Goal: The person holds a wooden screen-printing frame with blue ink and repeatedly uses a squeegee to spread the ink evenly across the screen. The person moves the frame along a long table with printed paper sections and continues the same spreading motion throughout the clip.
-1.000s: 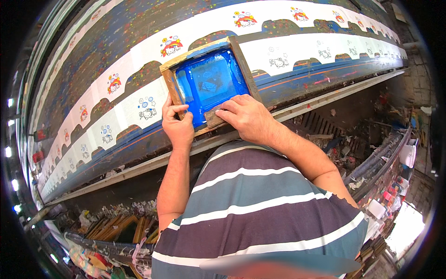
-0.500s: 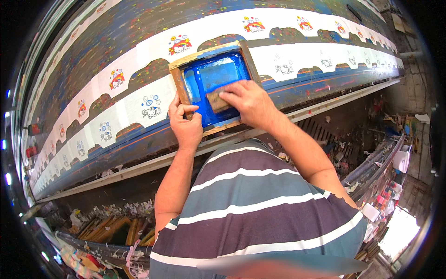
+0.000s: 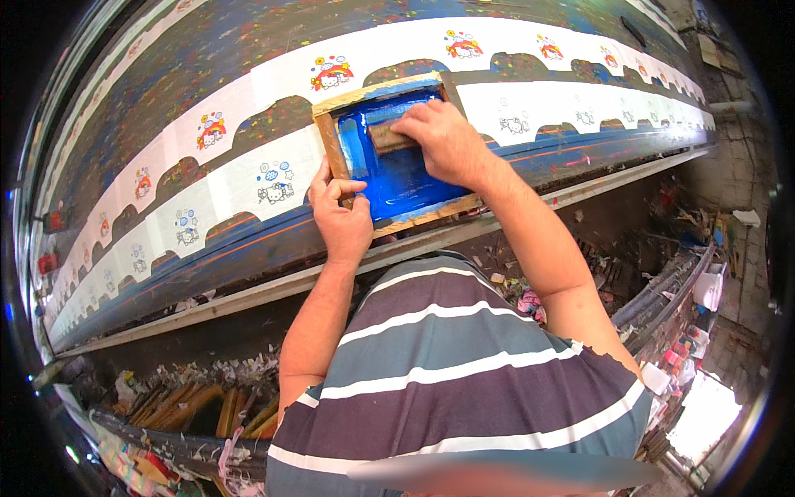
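Note:
A wooden screen-printing frame (image 3: 331, 147) lies over the near row of white fabric pieces, its mesh covered in wet blue ink (image 3: 406, 182). My left hand (image 3: 344, 219) grips the left side of that frame, near its lower corner, with the fingers bent round the wood. Inside the frame, toward its far side, my right hand (image 3: 451, 145) is closed on a wooden squeegee (image 3: 391, 138) that touches the inked mesh. The squeegee's right part is hidden under my fingers. Left of the frame, a fabric piece (image 3: 273, 182) bears a black outline drawing with blue flowers.
The long, paint-spattered table (image 3: 273, 50) carries a farther row of white fabric pieces (image 3: 397, 50) with multicoloured prints. To the right, near-row pieces (image 3: 513, 120) show outlines only. A pale rail (image 3: 199, 311) runs along the table's near edge. Wooden frames (image 3: 190, 410) are stacked below left.
My right hand has pushed the squeegee away from me, from the middle of the mesh toward the far side. My left hand stays on the frame.

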`<action>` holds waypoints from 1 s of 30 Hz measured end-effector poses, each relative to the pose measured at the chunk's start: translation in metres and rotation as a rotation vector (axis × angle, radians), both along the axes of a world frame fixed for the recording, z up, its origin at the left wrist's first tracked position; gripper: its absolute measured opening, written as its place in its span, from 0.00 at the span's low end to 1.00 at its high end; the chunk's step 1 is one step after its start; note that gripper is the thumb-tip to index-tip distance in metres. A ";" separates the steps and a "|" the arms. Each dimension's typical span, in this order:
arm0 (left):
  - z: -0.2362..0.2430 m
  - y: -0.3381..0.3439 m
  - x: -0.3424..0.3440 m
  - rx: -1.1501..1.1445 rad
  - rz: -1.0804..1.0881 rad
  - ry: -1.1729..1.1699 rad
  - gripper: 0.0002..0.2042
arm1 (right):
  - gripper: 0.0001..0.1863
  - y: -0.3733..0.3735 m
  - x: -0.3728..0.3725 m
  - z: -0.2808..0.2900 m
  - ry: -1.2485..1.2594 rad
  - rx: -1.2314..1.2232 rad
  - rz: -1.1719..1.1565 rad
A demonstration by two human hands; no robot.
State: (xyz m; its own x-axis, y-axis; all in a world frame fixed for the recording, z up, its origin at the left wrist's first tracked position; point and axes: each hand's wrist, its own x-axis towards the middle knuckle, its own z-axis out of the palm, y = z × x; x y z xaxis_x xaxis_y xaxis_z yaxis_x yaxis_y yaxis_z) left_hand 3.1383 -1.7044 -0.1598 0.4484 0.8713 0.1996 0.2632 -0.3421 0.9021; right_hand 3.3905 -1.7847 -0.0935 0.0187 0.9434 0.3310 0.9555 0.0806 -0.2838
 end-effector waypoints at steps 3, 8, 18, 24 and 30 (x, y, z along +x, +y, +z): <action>0.000 0.000 0.000 0.033 -0.004 0.001 0.10 | 0.22 -0.028 -0.024 0.001 0.006 -0.006 0.003; -0.001 0.001 0.000 0.042 -0.004 0.002 0.10 | 0.21 -0.069 -0.055 0.010 0.045 -0.077 0.009; 0.005 0.006 0.000 0.011 0.009 0.016 0.11 | 0.21 -0.113 -0.051 0.014 0.324 -0.026 0.065; 0.024 -0.022 0.030 -0.008 0.001 -0.090 0.12 | 0.18 -0.159 -0.012 -0.007 0.576 0.253 -0.403; 0.012 -0.075 0.114 -0.016 -0.014 -0.104 0.12 | 0.17 -0.216 0.061 -0.022 0.711 0.261 -0.479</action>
